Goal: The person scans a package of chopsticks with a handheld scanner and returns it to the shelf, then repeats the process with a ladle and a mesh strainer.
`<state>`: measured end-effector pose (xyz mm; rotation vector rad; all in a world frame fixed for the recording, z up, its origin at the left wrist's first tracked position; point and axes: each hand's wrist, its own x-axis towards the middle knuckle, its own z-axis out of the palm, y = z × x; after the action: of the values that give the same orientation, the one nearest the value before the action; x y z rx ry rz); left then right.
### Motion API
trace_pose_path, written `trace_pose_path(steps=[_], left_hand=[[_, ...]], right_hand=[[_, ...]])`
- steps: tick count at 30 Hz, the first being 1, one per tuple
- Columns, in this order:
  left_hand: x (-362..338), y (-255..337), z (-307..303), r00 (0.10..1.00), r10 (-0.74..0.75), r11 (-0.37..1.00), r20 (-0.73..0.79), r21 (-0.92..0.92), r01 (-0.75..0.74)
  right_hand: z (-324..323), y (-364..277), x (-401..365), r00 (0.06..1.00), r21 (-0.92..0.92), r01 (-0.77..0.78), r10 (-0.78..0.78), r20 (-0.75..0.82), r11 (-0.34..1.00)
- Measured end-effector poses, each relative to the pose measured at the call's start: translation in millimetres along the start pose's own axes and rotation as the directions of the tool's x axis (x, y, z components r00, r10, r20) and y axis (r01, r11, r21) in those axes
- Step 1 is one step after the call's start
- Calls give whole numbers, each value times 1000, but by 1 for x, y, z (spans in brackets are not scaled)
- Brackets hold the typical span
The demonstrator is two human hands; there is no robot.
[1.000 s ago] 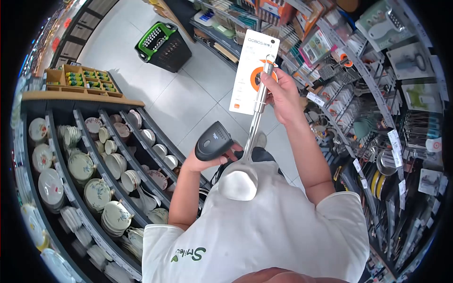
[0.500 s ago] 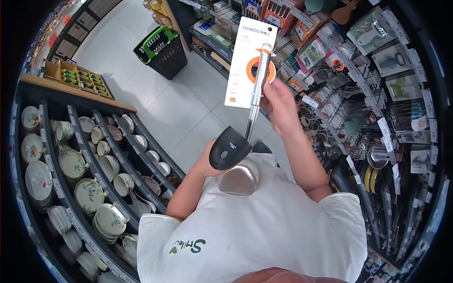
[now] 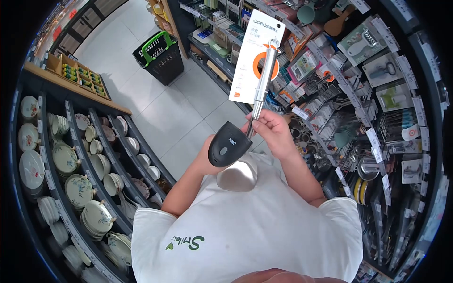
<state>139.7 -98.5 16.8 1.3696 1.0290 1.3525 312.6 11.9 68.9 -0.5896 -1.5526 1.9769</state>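
Observation:
A kitchen utensil with a long silver metal handle (image 3: 267, 70), looking like a turner, is held up in front of my chest. A white-and-orange packaging card (image 3: 246, 56) is fastened along its handle. My right hand (image 3: 273, 132) is closed round the lower handle, thumb and fingers pinching it. A black rounded piece (image 3: 229, 144) with white lettering covers the utensil's neck. Below it, a broad shiny metal blade (image 3: 237, 177) lies close to my white shirt. My left hand (image 3: 206, 155) is behind the black piece, which hides its fingers.
Shelves of bowls and plates (image 3: 79, 190) run along the left. Racks of packaged kitchen tools (image 3: 361, 42) line the right. A black shopping basket (image 3: 162, 59) with a green handle stands on the tiled floor (image 3: 186, 113) ahead.
My right hand has slid down the handle, from beside the card to just above the black piece. The card's top has tilted slightly right.

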Motion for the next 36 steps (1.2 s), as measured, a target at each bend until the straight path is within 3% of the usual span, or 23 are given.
trace_pose_path(steps=[1,3,7,9,13,16,18,19,21,28,30,36], left_hand=[[6,5,6,1000,4,1000,-4,1,-4],[18,13,20,993,115,979,14,170,-115],[33,4,47,995,81,976,-62,206,-66],[36,-7,60,994,-24,999,-108,45,29],[41,-14,78,989,-104,995,-103,3,105],[48,-11,88,995,-79,995,-62,59,82],[51,-10,93,1000,-21,962,10,272,17],[52,-10,96,999,-26,961,19,274,20],[53,-8,103,992,-125,992,-4,34,125],[59,-8,120,985,-148,988,90,62,143],[58,-12,124,978,-190,977,88,-76,197],[56,-18,134,970,-224,964,96,-125,235]], right_hand=[[-6,-6,-2,1000,31,11,-11,-3,999],[-20,-14,-7,1000,62,24,-24,-7,998],[-52,-21,-21,994,-35,35,-39,-103,999],[-70,-23,-28,994,-76,24,-32,-107,997],[-89,-27,-42,996,-12,40,-41,-84,999],[-102,-23,-53,997,-39,51,-53,-47,998],[-108,-21,-60,998,-26,38,-39,-47,999],[-110,-21,-63,999,-24,28,-29,-39,999],[-114,-21,-70,999,-15,18,-19,-39,1000],[-125,-24,-86,998,71,21,-17,-61,997],[-126,-24,-89,998,76,28,-24,-58,997],[-127,-21,-97,993,87,23,-12,-116,996]])
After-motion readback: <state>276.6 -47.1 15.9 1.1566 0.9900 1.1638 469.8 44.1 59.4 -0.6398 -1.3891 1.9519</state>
